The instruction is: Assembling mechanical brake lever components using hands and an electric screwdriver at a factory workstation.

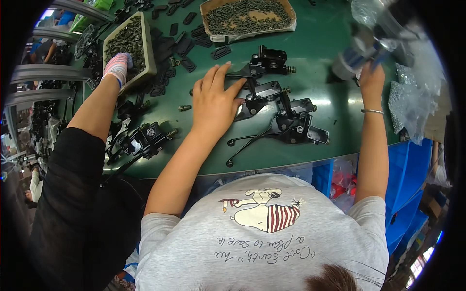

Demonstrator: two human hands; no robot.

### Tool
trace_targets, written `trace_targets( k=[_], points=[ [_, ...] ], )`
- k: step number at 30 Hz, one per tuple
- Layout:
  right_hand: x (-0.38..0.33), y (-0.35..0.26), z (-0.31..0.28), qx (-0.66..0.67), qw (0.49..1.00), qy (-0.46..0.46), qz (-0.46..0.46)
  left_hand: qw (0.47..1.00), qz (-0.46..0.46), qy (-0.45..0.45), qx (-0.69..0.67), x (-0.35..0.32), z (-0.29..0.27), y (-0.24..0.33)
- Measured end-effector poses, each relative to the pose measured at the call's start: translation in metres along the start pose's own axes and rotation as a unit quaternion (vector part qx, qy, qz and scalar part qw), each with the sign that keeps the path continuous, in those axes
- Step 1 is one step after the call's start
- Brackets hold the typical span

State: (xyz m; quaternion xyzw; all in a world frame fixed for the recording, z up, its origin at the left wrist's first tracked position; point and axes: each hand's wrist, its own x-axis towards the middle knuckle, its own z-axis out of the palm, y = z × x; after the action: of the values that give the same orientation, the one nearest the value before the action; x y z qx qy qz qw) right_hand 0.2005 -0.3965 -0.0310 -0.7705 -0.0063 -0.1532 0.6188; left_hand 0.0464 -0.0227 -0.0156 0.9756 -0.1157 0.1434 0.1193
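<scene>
L hand (214, 103) is lying flat w/ fingers (217, 77) spread, pressing on a black lever assembly (262, 94) on the green table (320, 43). R hand (372, 80) is reaching up at a blurred tool (361, 48); can't tell its grip.

Straight beyond my left hand (216, 99), at the far edge of the green table (320, 53), sits a cardboard box (252, 35) heaped with dark screws (247, 17). Out to the left of that grip is a pale tray (148, 48) of more screws, with a co-worker's gloved hand (118, 65) on its rim. Small flat black plates (179, 46) lie scattered between tray and box. A single bolt (184, 108) rests just left of my grip (apart from it). Right of my right hand (371, 80) are crumpled clear plastic bags (412, 104), and blue bins (407, 174) stand below them.
</scene>
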Motion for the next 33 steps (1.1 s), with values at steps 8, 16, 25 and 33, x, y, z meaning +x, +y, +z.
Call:
trace_targets(
  k=[8,16,25,33],
  points=[
    [-0.053,-0.089,0.004,0.058,0.996,-0.027,0.067,0.999,0.046,-0.001,-0.024,0.017,0.008,-0.007],
    [-0.135,-0.131,0.037,0.139,0.958,-0.24,0.07,0.998,-0.046,-0.049,0.009,0.002,-0.014,-0.011],
    [-0.156,-0.154,0.107,0.171,0.913,-0.289,0.231,0.979,0.066,0.172,-0.087,-0.028,-0.051,0.004],
    [-0.16,-0.159,0.116,0.283,0.86,-0.266,0.332,0.945,0.111,0.238,-0.195,-0.015,-0.046,0.034]
  ],
)
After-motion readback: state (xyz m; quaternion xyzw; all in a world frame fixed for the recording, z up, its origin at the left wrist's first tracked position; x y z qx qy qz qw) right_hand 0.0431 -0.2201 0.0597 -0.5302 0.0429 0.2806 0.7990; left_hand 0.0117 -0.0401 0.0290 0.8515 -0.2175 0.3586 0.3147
